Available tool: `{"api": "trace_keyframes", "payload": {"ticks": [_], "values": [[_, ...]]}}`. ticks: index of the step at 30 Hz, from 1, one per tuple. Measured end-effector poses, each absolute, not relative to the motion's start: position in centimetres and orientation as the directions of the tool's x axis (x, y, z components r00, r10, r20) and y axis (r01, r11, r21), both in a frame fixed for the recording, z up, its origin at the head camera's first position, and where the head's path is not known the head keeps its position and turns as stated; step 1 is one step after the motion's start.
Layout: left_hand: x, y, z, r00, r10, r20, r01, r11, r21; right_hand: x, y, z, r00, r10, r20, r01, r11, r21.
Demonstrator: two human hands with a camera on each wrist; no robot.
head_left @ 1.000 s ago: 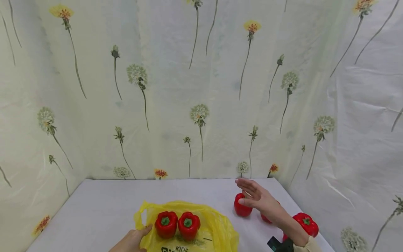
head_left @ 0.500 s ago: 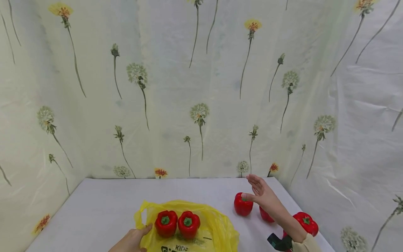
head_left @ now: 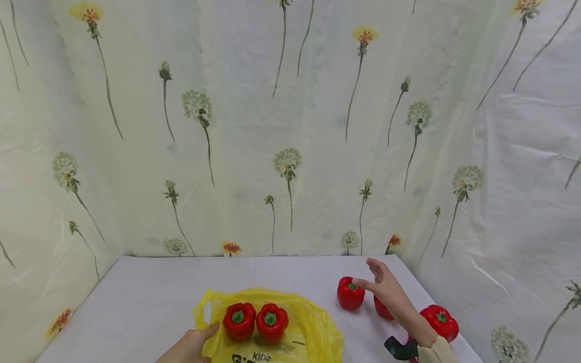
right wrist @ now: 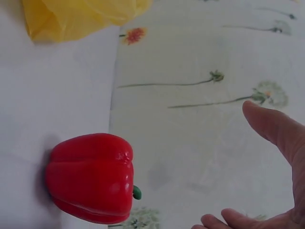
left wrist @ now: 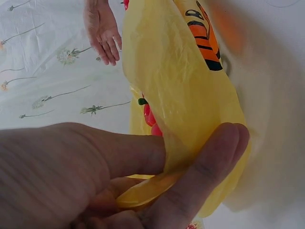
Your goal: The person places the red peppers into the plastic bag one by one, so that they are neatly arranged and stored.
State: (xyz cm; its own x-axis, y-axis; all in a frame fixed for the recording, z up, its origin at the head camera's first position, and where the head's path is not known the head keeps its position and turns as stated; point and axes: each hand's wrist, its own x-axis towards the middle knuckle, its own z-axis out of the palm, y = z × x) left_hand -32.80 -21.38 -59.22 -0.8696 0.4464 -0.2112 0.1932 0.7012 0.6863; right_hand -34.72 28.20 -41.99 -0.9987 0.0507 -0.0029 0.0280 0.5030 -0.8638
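Observation:
My left hand (head_left: 192, 347) pinches the rim of a yellow plastic bag (head_left: 317, 322) at its left side. In the left wrist view the bag's thin film (left wrist: 162, 71) lies between the thumb and fingers. Two red bell peppers with green stems, a left one (head_left: 239, 322) and a right one (head_left: 272, 323), sit side by side in the bag. My right hand (head_left: 386, 287) hovers with spread thumb and fingers, holding nothing. Its thumb overlaps a standing red bell pepper (head_left: 350, 295) in the head view. That pepper (right wrist: 93, 179) stands apart from the hand (right wrist: 276, 138) in the right wrist view.
Behind my right forearm is another red pepper (head_left: 382, 308), partly hidden. Farther right, one more pepper (head_left: 440, 322) lies near the edge of the white table (head_left: 150, 302), with red showing below it. A flower-printed curtain (head_left: 245, 126) encloses the back and sides.
My right hand has shifted to the right, uncovering more of the standing pepper and the one beside it. My left hand, the bag and the peppers stay where they were.

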Motion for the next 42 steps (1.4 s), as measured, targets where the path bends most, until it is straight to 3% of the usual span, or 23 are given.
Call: {"api": "trace_keyframes", "payload": {"ticks": [24, 42], "values": [[-32.9, -21.0, -59.1, -0.884, 0.383, -0.269, 0.104, 0.721, 0.685, -36.4, 28.4, -46.0, -0.995, 0.051, -0.086, 0.100, 0.483, -0.870], [-32.8, -21.1, -59.1, -0.875, 0.415, -0.250, 0.137, 0.707, 0.694, -37.6, 27.7, -48.9, -0.984, 0.129, -0.126, 0.178, 0.583, -0.793]]}}
